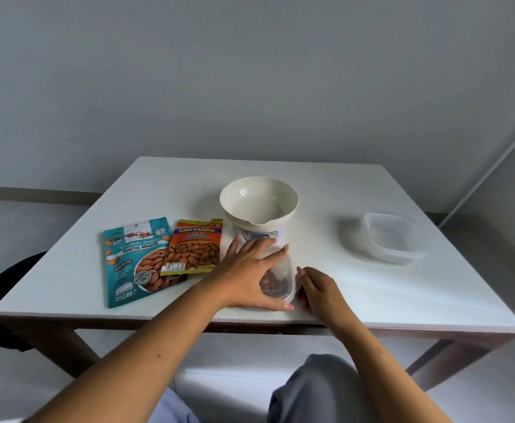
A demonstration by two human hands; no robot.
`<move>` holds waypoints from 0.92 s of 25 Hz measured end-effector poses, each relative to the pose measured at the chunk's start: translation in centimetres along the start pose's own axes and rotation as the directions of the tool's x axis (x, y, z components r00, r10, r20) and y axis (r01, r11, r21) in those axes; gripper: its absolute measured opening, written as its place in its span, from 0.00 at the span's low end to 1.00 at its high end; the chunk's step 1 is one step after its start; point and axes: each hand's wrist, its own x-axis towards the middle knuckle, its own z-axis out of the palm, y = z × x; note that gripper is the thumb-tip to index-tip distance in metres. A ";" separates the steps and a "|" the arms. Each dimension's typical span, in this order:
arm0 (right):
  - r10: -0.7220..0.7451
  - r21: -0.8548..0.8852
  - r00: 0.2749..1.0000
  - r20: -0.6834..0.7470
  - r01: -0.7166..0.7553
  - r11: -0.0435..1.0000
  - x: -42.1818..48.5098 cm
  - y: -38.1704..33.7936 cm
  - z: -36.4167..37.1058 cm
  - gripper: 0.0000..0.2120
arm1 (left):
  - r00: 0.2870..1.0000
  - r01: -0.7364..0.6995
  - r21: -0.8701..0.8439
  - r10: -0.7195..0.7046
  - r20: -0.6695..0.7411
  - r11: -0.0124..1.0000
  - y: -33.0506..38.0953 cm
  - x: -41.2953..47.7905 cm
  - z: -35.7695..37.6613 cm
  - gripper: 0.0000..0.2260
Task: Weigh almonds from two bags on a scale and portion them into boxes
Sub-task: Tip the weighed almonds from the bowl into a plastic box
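Fingers (268,250) of your left hand (250,276) spread flat over the clear box (283,279) of almonds (273,286), pressing its lid; right hand (317,288) braces its side, low centre. Scale (259,209) bowl empty behind; both bags (161,257) left; spare boxes (390,236) right on table (372,288).

Left hand (251,277) spread flat, palm down; right hand (320,290) curled alongside.
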 end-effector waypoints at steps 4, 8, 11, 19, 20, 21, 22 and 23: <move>0.002 -0.013 0.998 -0.067 -0.003 1.000 -0.1 -0.2 -0.4 0.19 | 0.999 0.020 0.044 -0.018 -0.045 0.999 0.5 -0.6 0.8 0.46; 0.009 -0.075 0.944 -0.330 -0.035 0.997 0.2 0.9 -4.0 0.17 | 0.973 0.048 -0.293 -0.112 -0.204 0.955 1.7 -2.0 3.2 0.36; 0.064 0.073 0.912 -0.406 -0.037 0.997 -0.3 1.6 -5.2 0.10 | 0.948 0.018 -0.523 -0.181 -0.262 0.852 3.6 -0.9 5.0 0.33; -0.119 -0.173 0.923 -0.367 0.058 0.983 0.3 2.5 -5.2 0.26 | 0.923 0.015 -0.565 -0.228 -0.309 0.825 5.4 6.5 6.5 0.34; -0.143 -0.214 0.921 -0.363 0.067 0.975 1.1 2.6 -5.5 0.26 | 0.922 0.005 -0.556 -0.219 -0.319 0.831 5.2 7.3 6.5 0.34; -0.161 -0.249 0.920 -0.356 0.073 0.966 1.8 2.8 -5.6 0.26 | 0.921 -0.002 -0.545 -0.212 -0.328 0.838 4.9 8.0 6.5 0.35; -0.168 -0.272 0.920 -0.353 0.070 0.960 2.7 2.9 -5.8 0.26 | 0.918 -0.006 -0.533 -0.206 -0.338 0.846 4.6 8.7 6.6 0.35; -0.166 -0.287 0.921 -0.353 0.063 0.956 3.5 3.2 -5.9 0.27 | 0.915 -0.008 -0.520 -0.204 -0.348 0.854 4.3 9.4 6.7 0.35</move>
